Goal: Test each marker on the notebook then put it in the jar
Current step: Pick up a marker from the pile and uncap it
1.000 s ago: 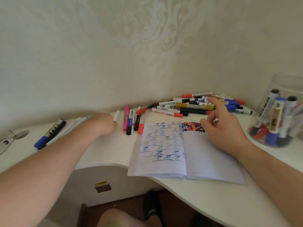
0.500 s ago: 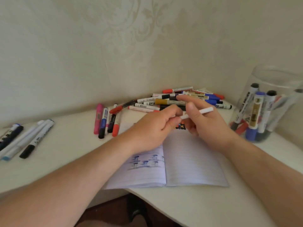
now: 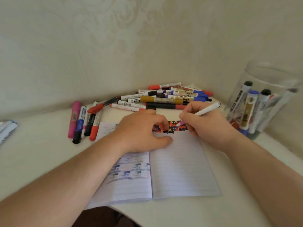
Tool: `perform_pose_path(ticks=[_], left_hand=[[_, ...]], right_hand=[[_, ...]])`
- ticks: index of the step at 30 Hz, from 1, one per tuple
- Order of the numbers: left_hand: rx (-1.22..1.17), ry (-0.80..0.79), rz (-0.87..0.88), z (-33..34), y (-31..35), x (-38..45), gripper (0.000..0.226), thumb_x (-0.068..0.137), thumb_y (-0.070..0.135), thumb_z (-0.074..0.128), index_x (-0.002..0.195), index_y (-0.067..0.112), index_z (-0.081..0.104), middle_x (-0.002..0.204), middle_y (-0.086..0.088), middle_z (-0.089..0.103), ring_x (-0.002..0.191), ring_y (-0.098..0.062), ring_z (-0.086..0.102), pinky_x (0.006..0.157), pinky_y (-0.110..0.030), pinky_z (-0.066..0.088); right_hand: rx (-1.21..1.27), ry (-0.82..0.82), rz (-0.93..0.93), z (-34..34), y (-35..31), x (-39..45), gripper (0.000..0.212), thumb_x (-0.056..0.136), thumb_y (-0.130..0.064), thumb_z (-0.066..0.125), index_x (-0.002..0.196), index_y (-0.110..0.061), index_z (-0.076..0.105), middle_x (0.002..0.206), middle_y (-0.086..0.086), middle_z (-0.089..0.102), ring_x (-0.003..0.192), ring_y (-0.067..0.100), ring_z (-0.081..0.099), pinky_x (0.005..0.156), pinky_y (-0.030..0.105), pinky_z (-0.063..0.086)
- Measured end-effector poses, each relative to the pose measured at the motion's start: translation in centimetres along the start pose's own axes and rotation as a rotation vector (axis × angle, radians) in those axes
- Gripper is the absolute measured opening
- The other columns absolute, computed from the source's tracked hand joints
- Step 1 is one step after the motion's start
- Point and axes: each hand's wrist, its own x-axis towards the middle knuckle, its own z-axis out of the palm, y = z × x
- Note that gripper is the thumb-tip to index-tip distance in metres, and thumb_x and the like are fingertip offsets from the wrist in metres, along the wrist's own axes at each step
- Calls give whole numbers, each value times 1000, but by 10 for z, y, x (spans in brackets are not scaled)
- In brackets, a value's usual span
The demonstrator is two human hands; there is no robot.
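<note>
Progress: partial. The jar [image 3: 268, 102], clear and standing at the right edge of the table [image 3: 41, 161], already holds several markers upright or leaning; an exact count is not possible through the blur. A band of coloured test marks [image 3: 170, 127] runs across the top of the right-hand page of the open notebook [image 3: 180, 169], and the left page carries rows of blue marks, consistent with a good many markers already tried.

Outstanding: a large pile of markers [image 3: 165, 99] lies against the wall beyond the notebook. A smaller row [image 3: 85, 120] lies to the left of the notebook, and a few more sit at the far left edge of the view. My judgement is that well over half the work remains.

Step in hand: testing. The right hand [image 3: 208, 126] holds a slim white marker [image 3: 207, 109] in a writing grip, fingers curled round it; the barrel slants up and away to the right. Its tip is hidden behind the fingers, at the right end of the band of marks.

The left hand [image 3: 141, 133] rests palm-down across the notebook's spine, thumb on the right page. Its fingers are curled; whether they hold a cap cannot be told
</note>
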Motion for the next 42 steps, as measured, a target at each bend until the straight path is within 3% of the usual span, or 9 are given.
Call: perform_pose_path(ticks=[2,7,13,24,32,38,42], left_hand=[[3,7,-11,2,0,1,48,69,83,53,109,57,56,94,23,48,96,-4,49,76,-32,42],[-24,26,-25,1,0,1,45,72,80,61,109,56,58,95,24,50,96,-3,49,76,-31,41],[-25,19,-22,0,2,0,43,72,80,59,107,56,58,94,25,51,94,-2,50,75,-31,40],[-13,17,-17,1,1,2,45,70,82,56,107,57,57,92,26,50,91,-1,49,70,-30,37],[-6,6,-15,0,1,2,45,71,82,54,108,57,57,94,25,51,92,-3,50,70,-30,38],[-4,12,-17,1,1,2,46,70,83,54,109,57,57,94,23,51,93,-4,51,71,-30,38],[-6,5,-16,-1,2,1,42,70,82,53,104,58,55,92,25,50,92,-3,50,71,-30,38]], right_hand=[[-47,-5,60,3,-1,0,13,91,-6,72,88,-12,62,60,6,63,52,16,51,45,26,38],[-135,45,122,4,-2,2,23,86,-4,74,69,-12,59,57,5,65,50,16,55,48,29,42],[-124,81,197,9,-3,3,21,87,-3,69,72,-7,55,59,10,70,48,17,64,47,28,50],[-359,104,107,14,-1,2,22,85,-15,74,73,-10,56,63,14,70,48,14,66,53,34,51],[-333,88,107,13,0,1,24,85,-14,77,73,-11,56,62,12,70,48,12,64,51,31,51],[-436,111,22,16,1,3,30,82,-17,74,67,-18,48,63,8,58,61,23,57,56,37,47],[-361,107,61,13,2,3,24,86,-13,74,72,-12,55,58,6,66,49,13,63,53,35,51]])
